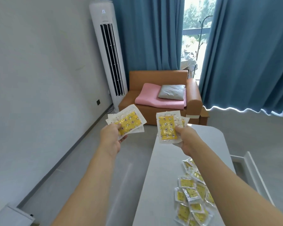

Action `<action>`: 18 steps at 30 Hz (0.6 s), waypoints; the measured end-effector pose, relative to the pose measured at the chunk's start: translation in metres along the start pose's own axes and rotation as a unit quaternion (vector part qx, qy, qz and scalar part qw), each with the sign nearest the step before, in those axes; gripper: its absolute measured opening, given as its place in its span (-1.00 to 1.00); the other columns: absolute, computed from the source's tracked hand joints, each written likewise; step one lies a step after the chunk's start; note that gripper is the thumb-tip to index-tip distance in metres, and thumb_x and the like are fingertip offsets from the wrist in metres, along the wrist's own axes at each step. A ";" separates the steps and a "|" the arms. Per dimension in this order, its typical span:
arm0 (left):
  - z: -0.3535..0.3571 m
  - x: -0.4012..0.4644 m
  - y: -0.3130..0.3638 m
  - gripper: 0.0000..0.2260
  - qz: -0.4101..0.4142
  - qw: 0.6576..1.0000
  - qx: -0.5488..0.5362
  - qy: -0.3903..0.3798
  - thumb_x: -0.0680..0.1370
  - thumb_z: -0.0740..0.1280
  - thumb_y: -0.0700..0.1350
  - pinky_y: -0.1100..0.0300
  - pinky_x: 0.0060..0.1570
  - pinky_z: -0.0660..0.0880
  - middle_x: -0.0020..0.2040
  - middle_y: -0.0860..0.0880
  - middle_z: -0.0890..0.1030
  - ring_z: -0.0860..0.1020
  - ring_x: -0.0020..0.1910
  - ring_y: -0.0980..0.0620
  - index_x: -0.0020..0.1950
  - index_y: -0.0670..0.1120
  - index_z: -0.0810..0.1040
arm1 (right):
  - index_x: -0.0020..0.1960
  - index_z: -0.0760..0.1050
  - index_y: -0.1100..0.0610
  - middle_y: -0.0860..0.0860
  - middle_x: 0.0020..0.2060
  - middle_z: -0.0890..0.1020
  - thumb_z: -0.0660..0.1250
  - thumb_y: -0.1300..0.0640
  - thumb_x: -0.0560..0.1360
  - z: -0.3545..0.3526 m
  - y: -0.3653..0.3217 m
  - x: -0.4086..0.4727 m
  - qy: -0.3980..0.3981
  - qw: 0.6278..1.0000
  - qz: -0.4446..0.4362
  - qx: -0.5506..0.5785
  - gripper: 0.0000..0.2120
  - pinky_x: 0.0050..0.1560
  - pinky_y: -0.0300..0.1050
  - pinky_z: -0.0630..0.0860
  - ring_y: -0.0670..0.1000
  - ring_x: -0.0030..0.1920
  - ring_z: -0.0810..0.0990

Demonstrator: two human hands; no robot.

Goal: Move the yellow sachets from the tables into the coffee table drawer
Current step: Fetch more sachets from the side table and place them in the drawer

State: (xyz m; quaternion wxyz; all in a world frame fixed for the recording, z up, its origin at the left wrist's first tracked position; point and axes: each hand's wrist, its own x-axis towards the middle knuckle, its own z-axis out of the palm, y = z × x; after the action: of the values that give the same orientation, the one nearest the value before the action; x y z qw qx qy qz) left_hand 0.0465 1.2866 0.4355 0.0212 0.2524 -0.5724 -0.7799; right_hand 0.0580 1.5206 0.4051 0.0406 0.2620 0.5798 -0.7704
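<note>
Our left hand (110,136) holds a pinch grip on a fanned bundle of yellow sachets (127,123); our right hand (185,137) pinches a second bundle (167,128). Loose sachets (192,193) lie piled on the white table (162,168).

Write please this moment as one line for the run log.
left hand: holds sachets | right hand: holds sachets | pile of sachets: on white table | drawer: not visible
</note>
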 end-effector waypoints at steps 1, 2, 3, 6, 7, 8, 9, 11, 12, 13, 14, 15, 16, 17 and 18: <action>0.011 -0.007 -0.006 -0.84 0.000 1.000 0.001 -0.002 0.59 0.27 -0.26 0.10 -0.30 0.53 -0.09 -0.07 0.65 0.63 -0.20 -0.04 0.15 -0.12 0.53 | 0.27 0.44 0.06 0.06 0.06 0.66 0.22 0.19 0.64 -0.014 -0.004 0.000 -0.002 1.000 0.002 -0.001 -0.78 -0.04 0.11 0.62 0.12 0.00 0.67; 0.022 -0.014 -0.010 -0.84 0.002 1.000 0.003 -0.002 0.59 0.27 -0.26 0.10 -0.31 0.53 -0.07 -0.08 0.66 0.64 -0.19 -0.05 0.15 -0.11 0.53 | 0.27 0.44 0.06 0.06 0.06 0.66 0.22 0.19 0.64 -0.027 -0.007 0.000 -0.003 1.000 0.002 -0.003 -0.78 -0.06 0.10 0.62 0.11 0.00 0.67; 0.033 -0.018 -0.014 -0.84 0.004 1.000 0.006 -0.003 0.59 0.27 -0.25 0.09 -0.31 0.53 -0.04 -0.09 0.66 0.64 -0.16 -0.05 0.15 -0.11 0.53 | 0.28 0.44 0.07 0.06 0.07 0.66 0.22 0.19 0.64 -0.039 -0.011 0.001 0.000 1.000 0.000 -0.002 -0.77 -0.09 0.09 0.62 0.11 -0.01 0.67; 0.070 -0.033 -0.024 -0.84 0.009 1.000 0.012 -0.014 0.59 0.28 -0.25 0.09 -0.33 0.53 -0.01 -0.10 0.66 0.65 -0.14 -0.06 0.15 -0.11 0.53 | 0.28 0.43 0.08 0.07 0.07 0.65 0.22 0.19 0.64 -0.075 -0.021 0.004 -0.003 1.000 -0.008 0.007 -0.77 -0.14 0.06 0.62 0.11 -0.02 0.67; 0.084 -0.041 -0.028 -0.85 0.011 1.000 0.009 -0.013 0.59 0.28 -0.25 0.09 -0.32 0.53 -0.02 -0.10 0.66 0.64 -0.15 -0.06 0.14 -0.11 0.53 | 0.30 0.43 0.08 0.08 0.08 0.65 0.22 0.19 0.64 -0.090 -0.026 0.005 -0.007 1.000 -0.011 0.002 -0.76 -0.12 0.07 0.62 0.12 -0.01 0.67; 0.099 -0.051 -0.035 -0.85 0.012 1.000 0.006 -0.014 0.59 0.28 -0.25 0.10 -0.32 0.53 -0.03 -0.10 0.66 0.64 -0.16 -0.06 0.13 -0.11 0.53 | 0.31 0.42 0.08 0.08 0.09 0.65 0.22 0.19 0.64 -0.106 -0.032 0.006 -0.009 1.000 -0.014 -0.004 -0.74 -0.10 0.08 0.63 0.12 -0.01 0.67; 0.115 -0.062 -0.043 -0.85 0.014 1.000 0.006 -0.016 0.59 0.27 -0.26 0.10 -0.32 0.53 -0.05 -0.09 0.66 0.64 -0.17 -0.05 0.13 -0.11 0.54 | 0.33 0.42 0.08 0.09 0.10 0.65 0.22 0.19 0.64 -0.124 -0.037 0.007 -0.010 1.000 -0.019 -0.005 -0.73 -0.11 0.08 0.63 0.13 -0.01 0.67; 0.149 -0.087 -0.059 -0.85 0.018 0.999 0.008 -0.025 0.59 0.26 -0.27 0.10 -0.32 0.53 -0.08 -0.08 0.65 0.63 -0.19 -0.04 0.12 -0.10 0.53 | 0.34 0.42 0.09 0.10 0.10 0.65 0.21 0.19 0.64 -0.165 -0.047 0.009 -0.006 1.000 -0.029 0.002 -0.72 -0.17 0.05 0.62 0.13 -0.01 0.67; 0.166 -0.100 -0.068 -0.85 0.022 0.999 0.006 -0.026 0.59 0.26 -0.28 0.09 -0.31 0.54 -0.09 -0.07 0.64 0.62 -0.20 -0.04 0.11 -0.10 0.53 | 0.33 0.42 0.09 0.10 0.10 0.65 0.21 0.19 0.64 -0.187 -0.051 0.010 0.000 1.000 -0.030 0.005 -0.73 -0.21 0.03 0.61 0.14 -0.01 0.67; 0.182 -0.113 -0.076 -0.85 0.025 0.999 0.003 -0.025 0.59 0.26 -0.29 0.09 -0.30 0.54 -0.09 -0.07 0.64 0.62 -0.21 -0.03 0.11 -0.11 0.52 | 0.32 0.43 0.09 0.11 0.10 0.65 0.21 0.19 0.64 -0.209 -0.055 0.010 0.004 1.000 -0.030 0.006 -0.73 -0.23 0.02 0.60 0.14 -0.01 0.67; 0.199 -0.126 -0.086 -0.84 0.027 0.999 -0.001 -0.023 0.59 0.25 -0.29 0.09 -0.30 0.54 -0.09 -0.08 0.63 0.61 -0.21 -0.03 0.12 -0.12 0.52 | 0.32 0.43 0.10 0.11 0.10 0.65 0.21 0.19 0.64 -0.232 -0.058 0.011 0.005 1.000 -0.028 0.002 -0.74 -0.24 0.01 0.60 0.15 -0.01 0.67; 0.215 -0.138 -0.095 -0.84 0.027 0.999 -0.004 -0.022 0.59 0.25 -0.29 0.09 -0.30 0.54 -0.07 -0.09 0.63 0.61 -0.22 -0.03 0.14 -0.13 0.52 | 0.32 0.42 0.10 0.11 0.10 0.65 0.21 0.19 0.64 -0.254 -0.061 0.012 0.002 1.000 -0.026 -0.002 -0.74 -0.24 0.01 0.60 0.15 -0.01 0.67; 0.230 -0.151 -0.105 -0.82 0.026 0.999 -0.005 -0.023 0.59 0.26 -0.29 0.09 -0.30 0.54 -0.05 -0.11 0.63 0.61 -0.22 -0.04 0.16 -0.14 0.52 | 0.32 0.42 0.10 0.12 0.10 0.65 0.20 0.19 0.64 -0.276 -0.064 0.013 0.000 1.000 -0.022 -0.007 -0.74 -0.23 0.02 0.60 0.15 -0.01 0.67; 0.244 -0.163 -0.115 -0.81 0.024 0.999 -0.005 -0.024 0.59 0.26 -0.29 0.09 -0.30 0.55 -0.01 -0.13 0.63 0.60 -0.21 -0.05 0.18 -0.16 0.52 | 0.32 0.42 0.10 0.12 0.10 0.65 0.20 0.18 0.64 -0.296 -0.068 0.014 0.001 1.000 -0.018 -0.011 -0.74 -0.22 0.02 0.60 0.15 -0.01 0.67; 0.256 -0.174 -0.124 -0.80 0.021 0.999 -0.005 -0.023 0.59 0.26 -0.29 0.09 -0.30 0.55 0.03 -0.15 0.64 0.61 -0.19 -0.07 0.20 -0.17 0.52 | 0.32 0.42 0.10 0.12 0.10 0.64 0.20 0.17 0.64 -0.315 -0.071 0.016 0.008 1.000 -0.014 -0.016 -0.75 -0.20 0.03 0.60 0.16 0.00 0.67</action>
State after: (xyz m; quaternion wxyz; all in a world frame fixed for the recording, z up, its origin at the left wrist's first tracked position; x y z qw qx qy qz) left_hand 0.1225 1.6110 0.4430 0.0259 0.2219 -0.5743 -0.7876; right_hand 0.1304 1.8355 0.3999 0.0296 0.2591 0.5962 -0.7593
